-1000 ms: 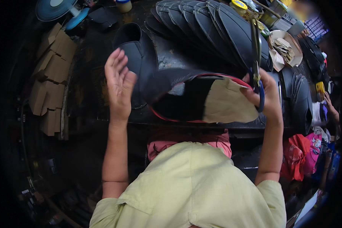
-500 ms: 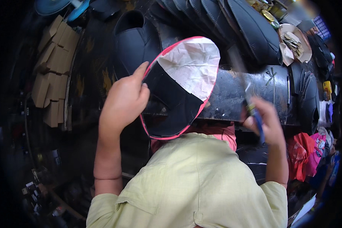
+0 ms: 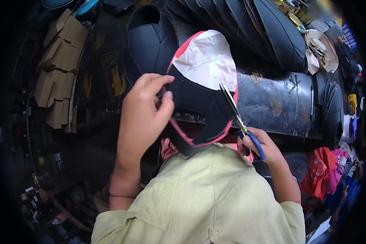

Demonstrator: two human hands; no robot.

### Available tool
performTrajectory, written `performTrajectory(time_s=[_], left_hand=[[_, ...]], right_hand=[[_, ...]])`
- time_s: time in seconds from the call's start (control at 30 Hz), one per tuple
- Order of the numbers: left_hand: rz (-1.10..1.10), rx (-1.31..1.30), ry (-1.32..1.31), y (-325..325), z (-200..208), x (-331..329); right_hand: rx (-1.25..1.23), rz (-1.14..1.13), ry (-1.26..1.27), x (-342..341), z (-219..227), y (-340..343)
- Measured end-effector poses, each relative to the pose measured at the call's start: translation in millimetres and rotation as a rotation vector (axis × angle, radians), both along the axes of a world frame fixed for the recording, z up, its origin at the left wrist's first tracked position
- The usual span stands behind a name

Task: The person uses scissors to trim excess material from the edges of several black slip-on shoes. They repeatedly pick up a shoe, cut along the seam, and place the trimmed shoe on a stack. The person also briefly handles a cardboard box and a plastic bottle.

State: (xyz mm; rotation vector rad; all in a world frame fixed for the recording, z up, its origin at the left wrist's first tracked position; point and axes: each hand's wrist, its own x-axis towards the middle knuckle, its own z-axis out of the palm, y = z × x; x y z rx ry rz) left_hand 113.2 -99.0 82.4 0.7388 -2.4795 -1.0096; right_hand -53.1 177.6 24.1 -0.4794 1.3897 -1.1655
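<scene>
My left hand (image 3: pixel 144 112) grips the left edge of a black seat-cover piece (image 3: pixel 197 103) with a red border and a white paper backing on its upper part. The piece is held upright in front of my chest. My right hand (image 3: pixel 260 144) holds blue-handled scissors (image 3: pixel 240 120). Their blades point up and left and meet the piece's right edge, just under the white backing.
A black workbench (image 3: pixel 272 103) lies ahead of me. Several black seat covers (image 3: pixel 248 24) are stacked at its far side, with another (image 3: pixel 148 42) to the left. Cardboard pieces (image 3: pixel 57 65) lie at far left. A bowl of scraps (image 3: pixel 319 51) sits at right, red cloth (image 3: pixel 323 171) below it.
The piece has been turned from lying flat to upright and brought closer to me. My left hand shifted from open beside it to gripping its edge. The scissors came up to its right edge.
</scene>
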Motion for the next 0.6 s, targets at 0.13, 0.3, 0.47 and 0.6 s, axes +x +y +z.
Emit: performTrajectory(time_s=[0.13, 0.3, 0.47, 0.6], left_hand=[[-0.053, -0.328, 0.078, 23, -22, -22], [-0.313, -0.374, 0.087, 32, -46, -53], [-0.475, -0.468, -0.201, 19, -59, -71], [-0.563, -0.453, -0.213, 21, -66, -72]], right_hand=[[-0.038, 0.019, -0.124, -2, 9, 10], [0.227, -0.052, -0.141, 1, 10, 26], [0.212, 0.007, -0.08, 0, 8, 23], [0.172, -0.064, -0.237, 7, 10, 17]])
